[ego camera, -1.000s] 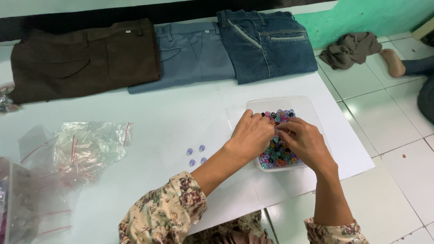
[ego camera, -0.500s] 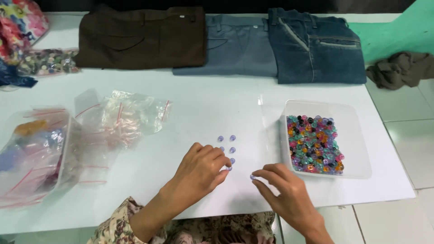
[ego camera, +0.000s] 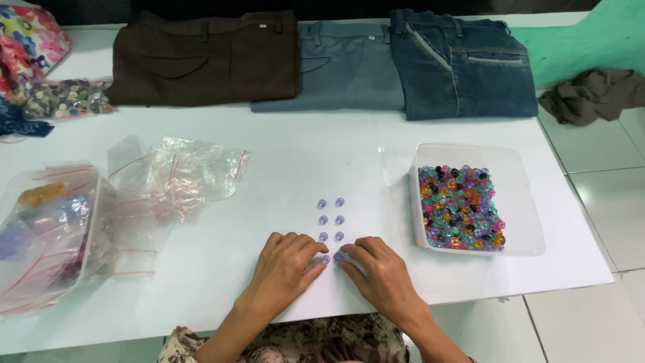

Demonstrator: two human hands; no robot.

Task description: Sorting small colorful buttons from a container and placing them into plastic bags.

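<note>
From the head camera, looking down: my left hand (ego camera: 285,269) and right hand (ego camera: 379,272) lie side by side on the white table (ego camera: 282,168), fingertips meeting at the near end of two short columns of small purple buttons (ego camera: 330,220). Each hand's fingertips are drawn close together on the nearest button of its column. Whether they pinch it or only press it flat I cannot tell, since the fingers cover most of it. The other six buttons stand in neat pairs just beyond my fingertips, apart from one another.

To my right, well apart from the rows, is the clear plastic tray (ego camera: 470,156) of mixed coloured buttons. To my left lies a heap of clear zip bags (ego camera: 178,176). Three folded trousers (ego camera: 322,57) lie along the far edge.

The risk, as I judge it: the buttons are light and the table is smooth, so a knuckle dragging forward could knock the pairs out of line.
</note>
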